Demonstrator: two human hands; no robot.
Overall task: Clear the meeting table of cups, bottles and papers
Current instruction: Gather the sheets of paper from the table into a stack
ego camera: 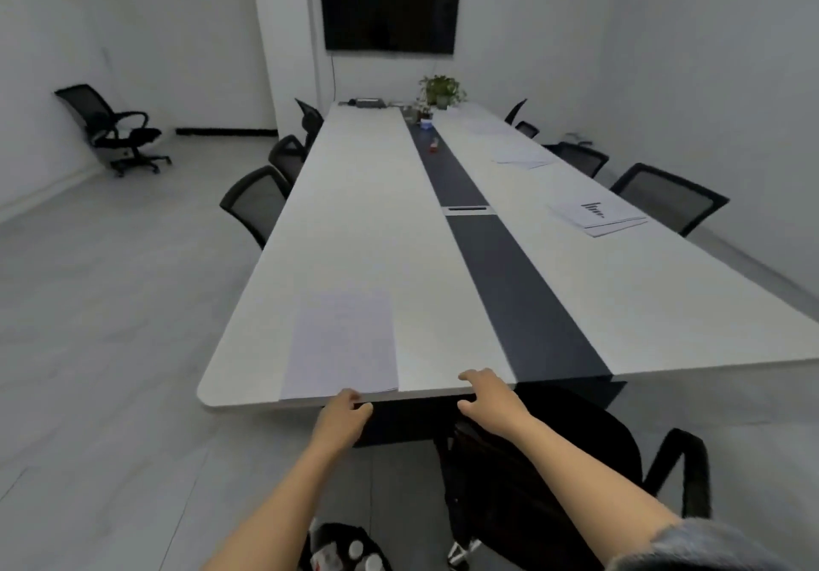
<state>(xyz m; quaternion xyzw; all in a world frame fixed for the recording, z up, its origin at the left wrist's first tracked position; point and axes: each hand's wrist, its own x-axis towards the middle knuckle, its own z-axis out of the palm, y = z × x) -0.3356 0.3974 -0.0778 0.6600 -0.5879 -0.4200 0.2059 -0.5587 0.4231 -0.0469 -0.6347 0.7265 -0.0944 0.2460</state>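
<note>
A long white meeting table (pixel 363 225) with a dark centre strip runs away from me. A stack of white papers (pixel 341 340) lies at its near left end, reaching the near edge. My left hand (pixel 343 415) is at that edge, fingers touching the papers' near rim. My right hand (pixel 487 397) hovers at the near table edge to the right, fingers loosely curled, holding nothing. More papers lie on the right side: a printed stack (pixel 598 216), another (pixel 520 157) farther back and a faint one (pixel 483 127) near the far end.
A black office chair (pixel 554 459) stands right below my right arm. A black bag (pixel 350 548) with bottles sits on the floor by my feet. Chairs line both table sides. A plant (pixel 441 91), small items and a wall screen (pixel 390 3) are at the far end.
</note>
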